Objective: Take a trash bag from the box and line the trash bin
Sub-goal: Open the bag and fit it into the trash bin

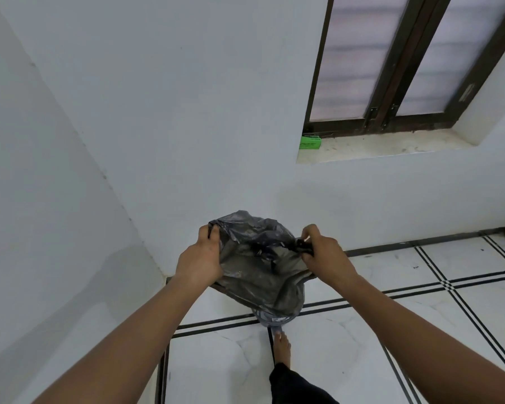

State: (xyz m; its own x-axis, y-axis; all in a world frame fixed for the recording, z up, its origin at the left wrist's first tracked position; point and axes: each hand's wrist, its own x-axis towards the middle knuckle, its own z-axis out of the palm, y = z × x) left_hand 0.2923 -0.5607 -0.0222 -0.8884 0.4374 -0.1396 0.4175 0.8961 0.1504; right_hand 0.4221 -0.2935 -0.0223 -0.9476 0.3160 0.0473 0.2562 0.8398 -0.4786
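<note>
- White walls meet a white marble-look tiled floor (362, 330) with black inlay lines; a small green cardboard box (310, 142) sits on the window sill (391, 147).
- Both hands pinch the crumpled dark grey plastic trash bag (257, 258): left hand (200, 259) and right hand (324, 253) closed on opposite rim edges, likely spreading its mouth.
- Beneath it, the grey bin (271, 319) barely shows.

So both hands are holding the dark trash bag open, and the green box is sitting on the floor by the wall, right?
Not quite. In the head view the green box sits on the window sill, not the floor. The left hand and right hand do hold the dark trash bag.
</note>
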